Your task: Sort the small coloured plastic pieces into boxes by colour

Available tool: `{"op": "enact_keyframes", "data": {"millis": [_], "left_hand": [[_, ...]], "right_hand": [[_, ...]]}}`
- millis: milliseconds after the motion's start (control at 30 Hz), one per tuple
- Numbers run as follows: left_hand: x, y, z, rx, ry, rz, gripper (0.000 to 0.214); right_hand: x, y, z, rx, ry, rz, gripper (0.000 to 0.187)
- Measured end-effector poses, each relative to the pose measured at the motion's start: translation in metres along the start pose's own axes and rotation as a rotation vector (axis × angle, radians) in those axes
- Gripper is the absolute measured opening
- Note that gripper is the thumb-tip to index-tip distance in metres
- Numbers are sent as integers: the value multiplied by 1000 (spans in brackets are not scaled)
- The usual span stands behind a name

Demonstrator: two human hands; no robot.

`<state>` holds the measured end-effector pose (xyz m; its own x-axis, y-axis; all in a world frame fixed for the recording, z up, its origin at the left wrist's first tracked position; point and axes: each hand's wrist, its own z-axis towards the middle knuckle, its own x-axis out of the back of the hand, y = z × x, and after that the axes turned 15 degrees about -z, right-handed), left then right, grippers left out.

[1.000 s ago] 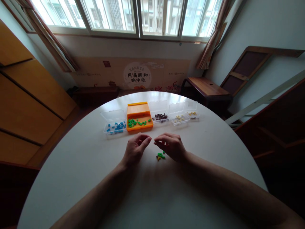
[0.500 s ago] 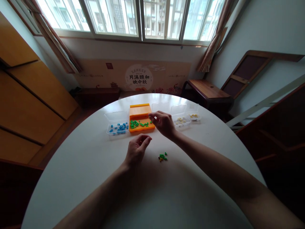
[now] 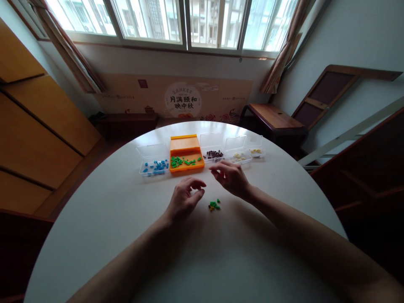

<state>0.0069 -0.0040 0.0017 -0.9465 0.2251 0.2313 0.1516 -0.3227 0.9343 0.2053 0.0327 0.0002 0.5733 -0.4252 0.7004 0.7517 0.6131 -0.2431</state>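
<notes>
My left hand (image 3: 185,197) hovers over the white table with thumb and fingers curved apart, and I see nothing between them. To its right, my right hand (image 3: 230,177) is in the air in front of the clear boxes, its fingers bent toward the thumb. Whatever may be at its fingertips is too small to make out. Below and between the hands lies a small cluster of green building bricks (image 3: 215,205) with yellow and dark bits. Beyond my left hand stands an open orange box (image 3: 187,169) holding loose green bricks (image 3: 177,161).
Left of the orange box, a clear box (image 3: 141,169) contains blue bricks (image 3: 160,166). Rightward stand open clear boxes with dark brown bricks (image 3: 213,154), cream bricks (image 3: 239,157) and yellow bricks (image 3: 255,151). The round white table (image 3: 104,210) ends in a curved far edge.
My right hand has drawn back from the orange box, toward me and to the right, uncovering the dark brown bricks. The thumb and fingers of my left hand have parted.
</notes>
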Motion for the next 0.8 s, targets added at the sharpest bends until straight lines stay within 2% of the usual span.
{"op": "enact_keyframes", "data": {"millis": [133,267,600,800], "left_hand": [[-2,3,-5,-150,-236,289,30],[-5,4,-6,-192,-356,463,29],[-5,0,-9,-317,-373,530,14],[-8,-1,-7,-299,-373,525,8]], "right_hand": [[10,4,-22,45,-25,5,15],[13,4,-30,21,-31,5,14],[14,0,-35,8,-45,-19,15],[11,0,-38,1,-41,-12,15]]}}
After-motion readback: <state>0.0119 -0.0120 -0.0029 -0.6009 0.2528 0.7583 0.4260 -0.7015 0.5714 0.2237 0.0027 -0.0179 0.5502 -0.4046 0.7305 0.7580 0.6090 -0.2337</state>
